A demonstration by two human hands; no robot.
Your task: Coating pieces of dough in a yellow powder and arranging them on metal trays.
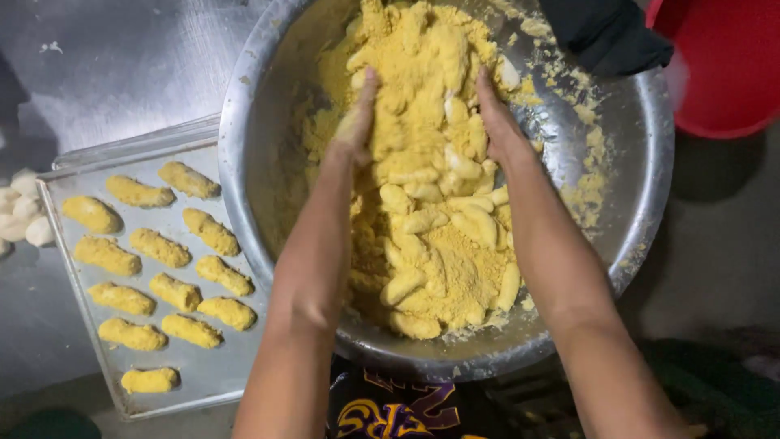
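A big steel bowl (650,154) in front of me holds a heap of yellow crumb coating (455,276) with several finger-shaped dough pieces (475,223) buried in it. My left hand (356,122) is pressed edge-on into the left side of the heap, fingers together and dusted yellow. My right hand (500,122) digs into the right side of the same heap, its fingertips hidden in the crumbs. Both hands cup a mound of crumbs and pieces between them.
A metal tray (61,183) at the left carries several coated yellow pieces (158,248) in rows. Uncoated white dough pieces (24,215) lie at the far left on the steel table. A red tub (723,73) and a dark cloth (605,32) sit at the upper right.
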